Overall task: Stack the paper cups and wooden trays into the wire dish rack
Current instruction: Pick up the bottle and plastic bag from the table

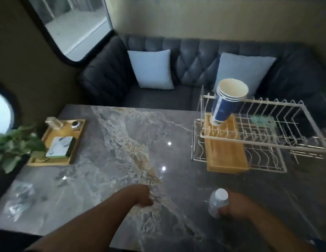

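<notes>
One stack of paper cups (227, 104), four nested I think, leans tilted in the wire dish rack (278, 142), with one wooden tray (226, 155) below it. Both sit well apart from the hands. The left hand (144, 199) is curled up empty on the table (113, 160), and the right hand (235, 206) grips one bottle (218, 200).
</notes>
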